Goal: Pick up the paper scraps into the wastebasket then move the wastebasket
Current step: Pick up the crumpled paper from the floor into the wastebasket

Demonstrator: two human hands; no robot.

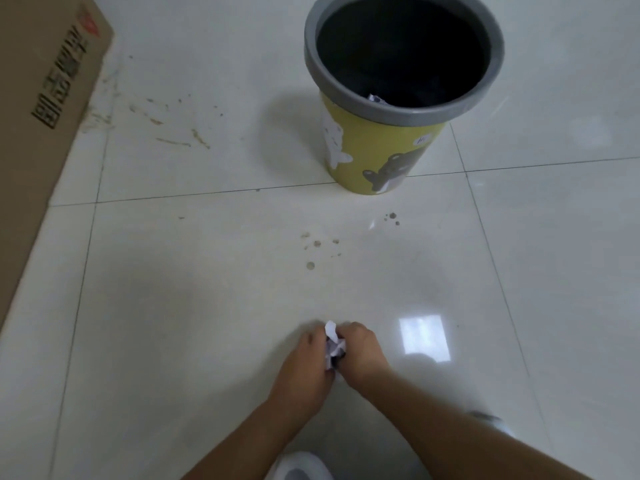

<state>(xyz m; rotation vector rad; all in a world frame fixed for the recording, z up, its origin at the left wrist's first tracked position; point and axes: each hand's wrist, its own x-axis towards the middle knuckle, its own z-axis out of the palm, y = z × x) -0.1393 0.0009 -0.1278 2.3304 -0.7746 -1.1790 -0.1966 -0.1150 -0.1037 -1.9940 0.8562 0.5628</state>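
Observation:
A yellow wastebasket with a grey rim and a dark inside stands on the tiled floor at the upper middle. One white paper scrap lies inside it near the front wall. Low in the frame my left hand and my right hand are pressed together around a crumpled white paper scrap, close to the floor. Both hands grip it; part of the scrap sticks up between the fingers.
A large cardboard box fills the left edge. Brown stains spot the white tiled floor between my hands and the wastebasket. White shoes show at the bottom edge and at the lower right.

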